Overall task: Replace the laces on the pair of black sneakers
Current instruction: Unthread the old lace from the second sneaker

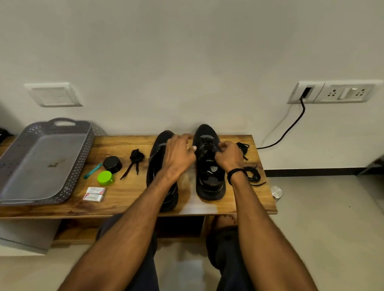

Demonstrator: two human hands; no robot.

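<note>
Two black sneakers stand side by side on a low wooden bench (120, 199), toes toward the wall. My left hand (178, 154) reaches over the left sneaker (158, 165) with its fingertips pinching at the near edge of the right sneaker (210, 169). My right hand (229, 157) has its fingers curled on the black lace at the right sneaker's eyelets. A bundled black lace (135, 158) lies left of the shoes. Two more loose black laces (253, 175) lie to the right, by my right wrist.
A grey perforated tray (35, 160) sits at the bench's left end. Beside it lie a black round tin (112, 164), a green cap (105, 177), a teal tool (92, 170) and two small white boxes (94, 193). A black cable (286, 131) hangs from a wall socket.
</note>
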